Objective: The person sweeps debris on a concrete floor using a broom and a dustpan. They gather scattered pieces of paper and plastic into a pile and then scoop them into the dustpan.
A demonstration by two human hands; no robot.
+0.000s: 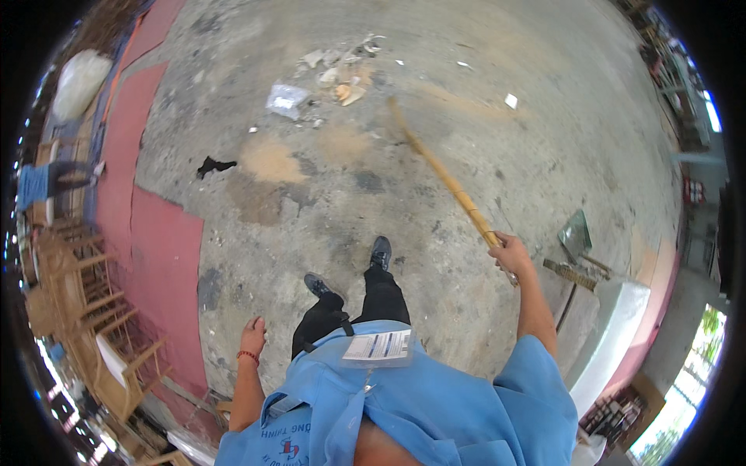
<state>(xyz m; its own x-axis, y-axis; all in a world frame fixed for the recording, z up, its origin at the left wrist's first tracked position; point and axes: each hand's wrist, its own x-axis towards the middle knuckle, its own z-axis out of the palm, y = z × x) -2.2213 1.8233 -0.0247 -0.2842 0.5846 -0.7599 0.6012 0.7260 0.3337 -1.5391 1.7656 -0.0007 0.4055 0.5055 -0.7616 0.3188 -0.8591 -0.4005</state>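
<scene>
Stick: the long yellow stick point(447, 180) slants over the concrete floor point(458, 295), ahead and to the person's right. Its far end is just right of the scraps; whether it touches the floor or carries bristles cannot be told.
Right hand: the right hand point(511, 255) is wrapped around the stick's near end, fingers closed.
Left hand: the left hand point(253, 335) hangs at the person's left side, fingers loosely bent, nothing visible in it, well apart from the stick.
Scraps: pale scraps point(330, 76) lie in a loose cluster ahead of the shoes point(380, 253), with a clear bag point(287, 101) at its left side. This looks like the part already gathered, though not tightly.
Dust: a tan dust patch point(272, 160) lies between the shoes and the bag, with fainter dust to its right. This seems left to deal with.
Strays: a white piece point(510, 101) lies off to the right and a black rag point(214, 166) to the left, both apart from the cluster.
Progress: probably partway, since gathered and scattered bits share the floor.
Dustpan: what looks like a dustpan point(575, 233) is beyond the right hand, apart from the scraps and seemingly unused so far.
</scene>
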